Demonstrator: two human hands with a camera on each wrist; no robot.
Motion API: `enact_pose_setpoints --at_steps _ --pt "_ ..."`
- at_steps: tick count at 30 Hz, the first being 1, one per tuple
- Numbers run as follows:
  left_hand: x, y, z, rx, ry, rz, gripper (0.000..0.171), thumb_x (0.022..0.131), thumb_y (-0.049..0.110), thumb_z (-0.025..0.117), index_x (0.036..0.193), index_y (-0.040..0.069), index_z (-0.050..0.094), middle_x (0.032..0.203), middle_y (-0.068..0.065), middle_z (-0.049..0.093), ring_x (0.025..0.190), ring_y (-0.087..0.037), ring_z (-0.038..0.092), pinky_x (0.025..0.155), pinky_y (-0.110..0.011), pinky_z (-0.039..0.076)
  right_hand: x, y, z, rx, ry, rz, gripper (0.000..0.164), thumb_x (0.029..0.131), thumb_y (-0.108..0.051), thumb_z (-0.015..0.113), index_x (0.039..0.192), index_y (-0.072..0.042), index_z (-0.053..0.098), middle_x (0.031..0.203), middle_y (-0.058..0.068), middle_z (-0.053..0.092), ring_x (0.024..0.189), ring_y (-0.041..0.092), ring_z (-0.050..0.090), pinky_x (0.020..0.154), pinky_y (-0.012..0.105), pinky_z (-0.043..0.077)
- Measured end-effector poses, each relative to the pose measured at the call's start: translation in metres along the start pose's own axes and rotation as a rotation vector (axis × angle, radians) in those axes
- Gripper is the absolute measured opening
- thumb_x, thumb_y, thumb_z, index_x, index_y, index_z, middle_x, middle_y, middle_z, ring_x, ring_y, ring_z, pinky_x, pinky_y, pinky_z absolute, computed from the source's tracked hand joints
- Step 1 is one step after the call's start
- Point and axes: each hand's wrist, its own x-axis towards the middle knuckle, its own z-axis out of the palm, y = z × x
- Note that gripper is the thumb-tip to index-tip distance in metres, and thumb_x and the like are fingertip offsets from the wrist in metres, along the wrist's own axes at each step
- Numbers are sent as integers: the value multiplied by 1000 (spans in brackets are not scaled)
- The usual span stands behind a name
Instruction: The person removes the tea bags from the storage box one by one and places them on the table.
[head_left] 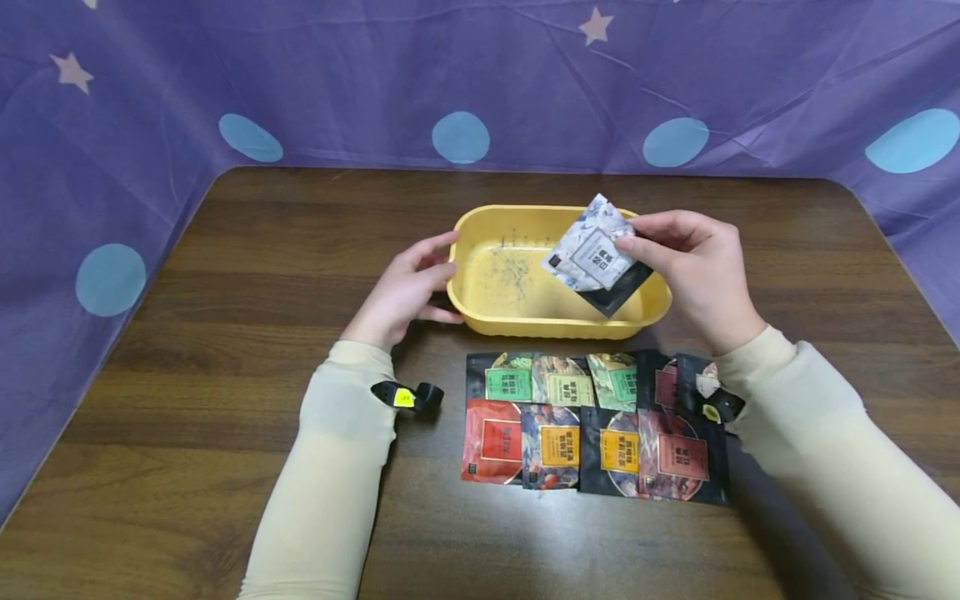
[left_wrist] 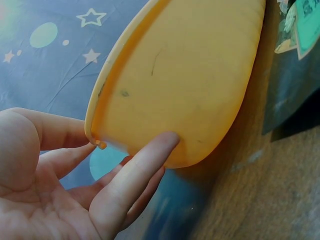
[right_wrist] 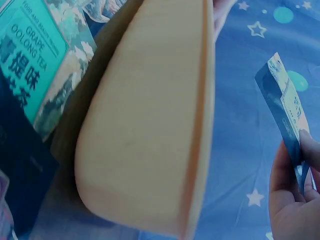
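Note:
My right hand (head_left: 693,262) pinches a tea sachet (head_left: 592,250) between thumb and fingers, above the right part of a yellow plastic basin (head_left: 558,327). The sachet has a pale flowered front with a grey label and a black corner. From the right wrist view, the sachet (right_wrist: 286,107) appears nearly edge-on, with a dark back. At the basin's left end, my left hand (head_left: 401,287) touches the outside wall and rim with fairly straight fingers. The left wrist view shows one fingertip against the wall of the basin (left_wrist: 185,85). Dark specks mark the basin's floor.
In front of the basin, several tea sachets lie in two overlapping rows, among them a red one (head_left: 491,442), a green-labelled one (head_left: 508,383) and a pink-labelled one (head_left: 681,457). Beneath is a brown wooden table (head_left: 225,350). Purple cloth (head_left: 360,75) hangs behind and at the sides.

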Motion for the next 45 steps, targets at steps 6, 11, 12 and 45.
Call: enact_pose_setpoints --at_steps 6,11,12,45 --pt "0 -1 0 -18 -2 15 51 104 11 46 153 19 38 145 -17 39 116 -38 56 65 -40 65 -8 -4 -14 7 23 -18 17 81 0 78 92 -13 79 79 -13 73 70 0 65 63 12 54" --pt "0 0 0 -12 -4 15 51 104 12 46 153 20 37 147 -16 38 117 -38 56 66 -40 65 -17 -3 -28 -84 1 23 16 83 -4 79 96 -12 79 80 -15 73 72 0 65 63 11 53" --pt "0 0 0 -10 -3 14 51 104 12 46 153 20 38 147 -16 38 117 -38 56 66 -40 65 -19 -2 -31 -125 -10 36 15 83 -6 79 97 -12 78 81 -17 73 73 0 65 64 11 53" --pt "1 2 -3 37 0 -21 50 105 16 46 153 24 37 147 -14 37 118 -36 56 71 -41 64 -73 59 -124 -423 -430 277 14 87 -9 75 101 -7 76 88 -15 73 77 1 64 63 18 52"
